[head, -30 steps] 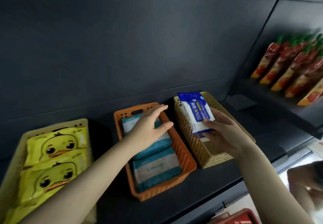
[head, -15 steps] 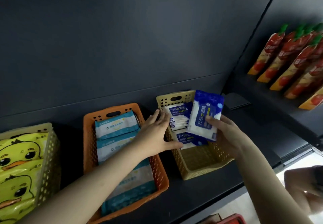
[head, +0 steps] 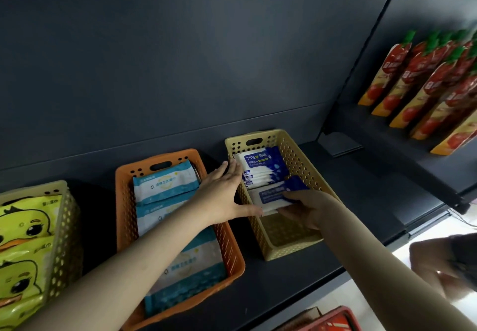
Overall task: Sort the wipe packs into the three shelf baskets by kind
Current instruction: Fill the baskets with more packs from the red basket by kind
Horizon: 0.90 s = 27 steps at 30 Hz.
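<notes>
Lying now low inside the tan basket [head: 297, 155], the blue alcohol wipe pack [head: 271, 197] is set on a like pack at the basket's middle, where half a second ago it was held upright above the rim. It is not yet let go. It is pinched by the right hand [head: 308, 208], thumb on its printed face and fingers curled under its near edge. A stack of the same blue packs [head: 260, 167] is leaned at the basket's far end, toward the back edge of the shelf [head: 366, 201]; at the near end the basket floor is shown.

The left hand [head: 223, 195] is laid flat and open against the basket's left wall, fingers straight and thumb reaching across the rim, much as it was before, so the basket is judged to be steadied. The placing is taken as nearly done, with only the release wanting.

Just beside, at mid-shelf, teal packs [head: 165, 183] are stacked in the orange basket [head: 123, 201]. Toward the shelf's left end, duck packs [head: 25, 223] are piled in the yellow basket [head: 63, 217]. Each kind is thus kept apart. Whether more packs are left to sort cannot be told.
</notes>
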Each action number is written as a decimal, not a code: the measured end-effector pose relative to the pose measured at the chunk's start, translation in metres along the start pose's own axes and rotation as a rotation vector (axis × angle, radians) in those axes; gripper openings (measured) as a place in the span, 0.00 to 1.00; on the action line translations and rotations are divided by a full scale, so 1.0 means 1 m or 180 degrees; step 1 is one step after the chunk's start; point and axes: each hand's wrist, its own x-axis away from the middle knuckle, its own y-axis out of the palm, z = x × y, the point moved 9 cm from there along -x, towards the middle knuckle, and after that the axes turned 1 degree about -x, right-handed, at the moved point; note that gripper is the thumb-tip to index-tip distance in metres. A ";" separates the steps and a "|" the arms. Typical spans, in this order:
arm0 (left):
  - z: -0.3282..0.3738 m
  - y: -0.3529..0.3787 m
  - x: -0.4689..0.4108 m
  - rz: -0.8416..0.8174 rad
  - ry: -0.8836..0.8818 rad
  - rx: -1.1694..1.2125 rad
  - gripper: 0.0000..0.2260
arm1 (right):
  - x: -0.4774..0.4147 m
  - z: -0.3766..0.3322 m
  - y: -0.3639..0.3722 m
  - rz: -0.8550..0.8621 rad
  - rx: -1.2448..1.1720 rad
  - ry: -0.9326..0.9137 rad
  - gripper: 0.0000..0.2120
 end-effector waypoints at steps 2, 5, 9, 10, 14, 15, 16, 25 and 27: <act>-0.002 -0.001 -0.001 -0.0021 0.0007 0.0000 0.57 | -0.002 0.001 -0.001 0.0111 0.0213 0.0050 0.13; -0.005 -0.004 -0.002 -0.0008 0.0024 0.0018 0.54 | -0.009 0.003 -0.008 0.0344 0.0299 0.0178 0.16; -0.003 -0.010 -0.002 -0.0003 0.0056 0.0034 0.53 | -0.009 0.001 -0.007 0.0325 0.0665 0.0077 0.17; -0.003 -0.012 -0.002 -0.0009 0.0068 0.0025 0.52 | -0.007 -0.002 -0.008 0.0325 0.0799 0.0008 0.17; -0.007 -0.022 -0.003 -0.0023 0.0131 -0.0128 0.48 | -0.002 -0.033 -0.028 0.0816 0.2282 -0.0707 0.18; -0.007 -0.026 -0.004 -0.0006 0.0151 -0.0227 0.46 | 0.001 -0.048 -0.026 0.0970 0.2870 -0.1064 0.18; -0.007 -0.029 -0.004 0.0014 0.0159 -0.0314 0.45 | 0.004 -0.060 -0.017 0.1031 0.3424 -0.1428 0.17; -0.008 -0.032 -0.006 0.0071 0.0094 -0.0414 0.43 | -0.028 -0.044 0.031 0.0351 0.4970 -0.2077 0.26; -0.008 -0.031 -0.006 0.0055 0.0093 -0.0399 0.43 | -0.026 -0.053 0.034 0.0310 0.4825 -0.2298 0.23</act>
